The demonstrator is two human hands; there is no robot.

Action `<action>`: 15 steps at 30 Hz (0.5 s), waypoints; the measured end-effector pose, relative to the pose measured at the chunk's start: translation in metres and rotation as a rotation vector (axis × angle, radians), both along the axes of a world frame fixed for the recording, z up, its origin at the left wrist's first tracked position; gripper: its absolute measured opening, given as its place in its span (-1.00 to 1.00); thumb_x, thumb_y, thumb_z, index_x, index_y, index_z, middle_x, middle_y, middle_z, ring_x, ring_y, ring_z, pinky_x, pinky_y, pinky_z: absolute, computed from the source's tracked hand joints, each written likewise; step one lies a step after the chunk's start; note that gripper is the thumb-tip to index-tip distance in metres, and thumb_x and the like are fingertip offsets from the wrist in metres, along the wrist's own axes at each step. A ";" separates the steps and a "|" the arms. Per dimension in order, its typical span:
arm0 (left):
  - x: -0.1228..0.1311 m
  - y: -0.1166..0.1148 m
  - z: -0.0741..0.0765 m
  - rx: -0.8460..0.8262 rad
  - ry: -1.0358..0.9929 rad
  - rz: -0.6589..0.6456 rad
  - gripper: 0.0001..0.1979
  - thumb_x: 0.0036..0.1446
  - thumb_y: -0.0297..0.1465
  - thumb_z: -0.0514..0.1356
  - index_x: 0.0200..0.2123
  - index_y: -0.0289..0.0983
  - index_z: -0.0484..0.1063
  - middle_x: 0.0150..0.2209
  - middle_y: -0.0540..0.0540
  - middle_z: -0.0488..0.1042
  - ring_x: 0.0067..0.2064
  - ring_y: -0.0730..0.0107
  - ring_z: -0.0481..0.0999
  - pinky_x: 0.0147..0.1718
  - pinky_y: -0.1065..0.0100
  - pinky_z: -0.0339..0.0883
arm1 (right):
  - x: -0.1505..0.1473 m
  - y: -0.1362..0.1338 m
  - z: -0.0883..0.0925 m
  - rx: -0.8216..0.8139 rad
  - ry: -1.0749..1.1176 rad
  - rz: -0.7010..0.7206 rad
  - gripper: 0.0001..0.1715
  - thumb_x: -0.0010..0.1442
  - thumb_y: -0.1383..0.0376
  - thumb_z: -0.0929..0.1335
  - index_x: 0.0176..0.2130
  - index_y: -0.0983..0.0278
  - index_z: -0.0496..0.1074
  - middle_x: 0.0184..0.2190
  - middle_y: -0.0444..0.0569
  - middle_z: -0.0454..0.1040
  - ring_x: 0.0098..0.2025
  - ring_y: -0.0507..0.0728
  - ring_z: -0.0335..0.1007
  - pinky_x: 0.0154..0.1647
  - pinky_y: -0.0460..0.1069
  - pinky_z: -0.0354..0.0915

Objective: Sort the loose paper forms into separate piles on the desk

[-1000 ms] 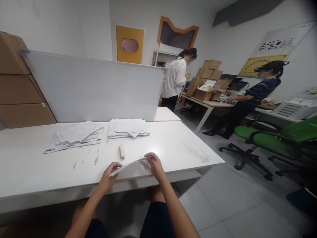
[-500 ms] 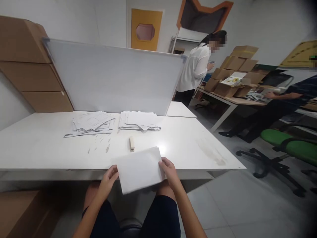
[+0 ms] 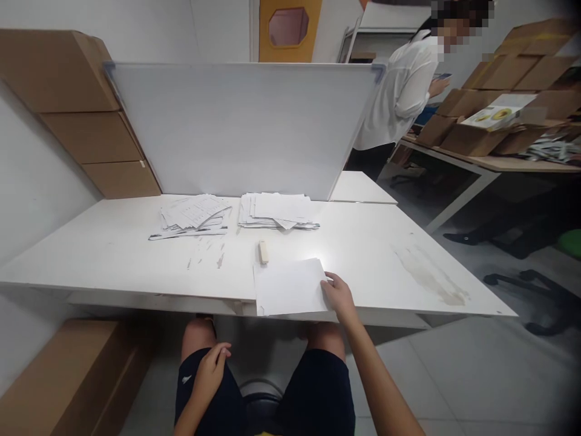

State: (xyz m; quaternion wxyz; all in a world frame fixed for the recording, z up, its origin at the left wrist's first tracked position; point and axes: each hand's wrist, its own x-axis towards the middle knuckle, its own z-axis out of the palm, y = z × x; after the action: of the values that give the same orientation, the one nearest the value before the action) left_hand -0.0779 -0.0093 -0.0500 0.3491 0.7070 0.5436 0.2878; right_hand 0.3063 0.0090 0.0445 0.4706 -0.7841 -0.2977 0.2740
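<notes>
My right hand (image 3: 339,297) grips the right edge of a small stack of white paper sheets (image 3: 290,287), fingers on top. The sheets lie at the table's front edge, slightly overhanging it. My left hand (image 3: 212,370) is away from the paper, over my left thigh, its fingers loosely stretched and holding nothing. Just behind the sheets is a cream stapler (image 3: 263,252). Farther back, a messy pile of printed papers (image 3: 193,213) lies on the left and a neater paper stack (image 3: 279,212) beside it.
A whiteboard panel (image 3: 254,127) stands along the back of the white table (image 3: 363,254). Cardboard boxes (image 3: 102,136) are stacked at left, and another box (image 3: 68,363) is on the floor. A person in a white shirt (image 3: 399,91) stands beyond, near a box-laden table (image 3: 490,162).
My left hand has let go of the paper and dropped to my thigh. The sheets now rest flatter on the table edge, still in my right hand. The view has turned left.
</notes>
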 end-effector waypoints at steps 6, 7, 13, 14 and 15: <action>0.068 0.049 0.073 0.644 0.002 -0.340 -0.67 0.32 -0.39 -0.02 -0.06 -0.22 0.52 -0.13 -0.19 0.60 -0.05 0.22 0.57 0.01 0.14 0.43 | 0.001 -0.001 -0.006 0.004 0.008 -0.012 -0.34 -0.07 0.15 0.24 -0.02 0.38 0.47 -0.37 0.01 0.55 -0.31 0.20 0.45 -0.25 0.02 0.31; 0.083 0.062 0.087 0.677 0.059 -0.365 -0.65 0.33 -0.39 -0.03 0.04 -0.22 0.47 0.02 -0.21 0.54 0.09 0.19 0.50 0.10 0.09 0.37 | 0.001 0.000 -0.008 -0.001 0.008 -0.006 -0.33 -0.07 0.15 0.24 -0.01 0.38 0.47 -0.36 0.01 0.55 -0.31 0.19 0.46 -0.25 0.02 0.31; 0.134 0.121 0.113 0.531 0.422 -0.399 -0.49 0.33 -0.43 -0.09 0.31 -0.41 0.14 0.36 -0.29 0.14 0.36 0.10 0.17 0.24 0.04 0.20 | 0.003 0.001 -0.020 0.010 -0.010 0.028 -0.32 -0.06 0.10 0.23 -0.01 0.35 0.46 -0.36 0.01 0.57 -0.31 0.21 0.48 -0.27 0.02 0.33; 0.135 0.124 0.111 0.520 0.447 -0.393 -0.49 0.32 -0.46 -0.11 0.31 -0.40 0.16 0.35 -0.27 0.17 0.33 0.11 0.21 0.22 0.04 0.21 | 0.002 0.001 -0.022 0.025 -0.015 0.027 -0.32 -0.06 0.08 0.23 -0.02 0.34 0.47 -0.36 0.01 0.57 -0.30 0.21 0.48 -0.26 0.03 0.33; 0.135 0.125 0.109 0.517 0.466 -0.385 -0.49 0.31 -0.48 -0.12 0.30 -0.38 0.18 0.34 -0.25 0.20 0.30 0.12 0.26 0.19 0.04 0.24 | 0.002 0.001 -0.023 0.038 -0.021 0.026 -0.32 -0.06 0.07 0.22 -0.03 0.33 0.47 -0.35 0.01 0.57 -0.29 0.22 0.49 -0.26 0.03 0.33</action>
State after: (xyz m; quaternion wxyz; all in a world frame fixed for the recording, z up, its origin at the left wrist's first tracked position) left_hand 0.0568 0.1160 0.0588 0.0745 0.9069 0.3752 0.1766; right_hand 0.3084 0.0098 0.0213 0.4787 -0.7739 -0.3179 0.2661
